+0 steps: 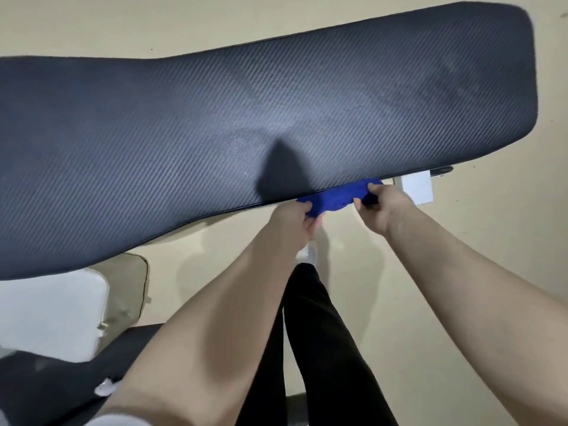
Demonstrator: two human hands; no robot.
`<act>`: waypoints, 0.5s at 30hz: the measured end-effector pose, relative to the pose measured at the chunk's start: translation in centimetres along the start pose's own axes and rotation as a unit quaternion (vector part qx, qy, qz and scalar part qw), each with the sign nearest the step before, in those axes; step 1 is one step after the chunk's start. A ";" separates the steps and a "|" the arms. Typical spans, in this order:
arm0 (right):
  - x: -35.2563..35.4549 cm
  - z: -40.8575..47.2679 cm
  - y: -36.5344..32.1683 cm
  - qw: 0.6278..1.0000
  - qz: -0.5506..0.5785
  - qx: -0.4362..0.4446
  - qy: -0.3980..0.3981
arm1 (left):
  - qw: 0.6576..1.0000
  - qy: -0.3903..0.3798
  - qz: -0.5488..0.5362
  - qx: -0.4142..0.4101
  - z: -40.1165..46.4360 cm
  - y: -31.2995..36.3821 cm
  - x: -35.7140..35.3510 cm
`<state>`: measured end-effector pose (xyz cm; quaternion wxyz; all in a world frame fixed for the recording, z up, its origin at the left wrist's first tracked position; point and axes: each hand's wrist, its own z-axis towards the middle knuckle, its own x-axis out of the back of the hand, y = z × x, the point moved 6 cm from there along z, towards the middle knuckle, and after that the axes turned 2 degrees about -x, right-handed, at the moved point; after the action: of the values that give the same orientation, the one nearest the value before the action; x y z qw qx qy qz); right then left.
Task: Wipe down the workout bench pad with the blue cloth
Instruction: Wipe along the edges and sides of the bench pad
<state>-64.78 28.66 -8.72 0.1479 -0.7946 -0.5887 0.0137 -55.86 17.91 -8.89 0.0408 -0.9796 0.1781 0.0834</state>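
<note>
Left hand (295, 215) and right hand (376, 204) each gripped an end of the blue cloth (335, 198) against the bench pad (246, 118) edge; soft, limp, best bunched.

Black textured bench pad (215, 124) — blue cloth (335, 196) at its near edge

We see a beige floor (461, 272), a white box-like object (418, 187) at the right, a white cushioned block (52, 315) at lower left beside a tan pad (129, 290), and black trouser legs (319, 348).
</note>
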 end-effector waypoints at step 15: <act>-1.1 1.6 1.8 0.992 -0.099 -0.077 -0.029 | 0.989 0.139 -0.004 -0.040 4.0 0.8 3.7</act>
<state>-63.73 27.55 -10.89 0.0696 -0.7406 -0.6679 -0.0235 -53.33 16.29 -13.51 -0.0236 -0.9833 0.1741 -0.0471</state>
